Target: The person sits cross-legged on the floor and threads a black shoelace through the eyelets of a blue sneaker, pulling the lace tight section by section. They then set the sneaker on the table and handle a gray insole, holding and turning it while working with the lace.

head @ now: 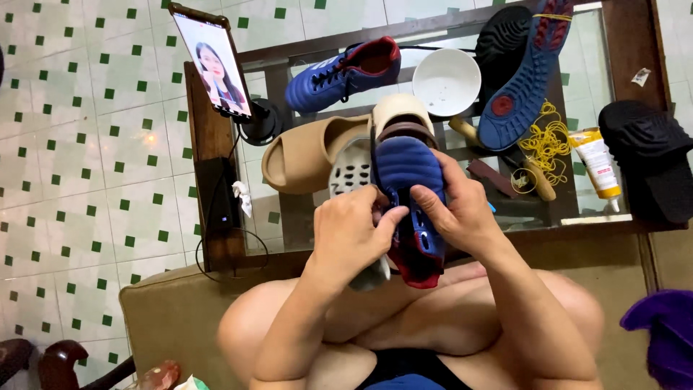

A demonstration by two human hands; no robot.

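A blue sports shoe upper (411, 195) with a red lining is held over my lap, toe pointing away. My left hand (350, 231) grips its left side, thumb pressed near the lace area. My right hand (462, 206) wraps its right side, fingers on top. A matching blue shoe (339, 76) lies on the glass table (303, 209) beyond. A blue sole with red studs (520, 79) lies at the back right, a yellow band around its tip.
On the table are tan slides (307, 152), a white perforated shoe (350, 170), a white bowl (446, 81), yellow rubber bands (545, 144), a glue tube (598, 162), a black sole (650, 159) and a phone on a stand (213, 61). Purple cloth (664, 332) lies right.
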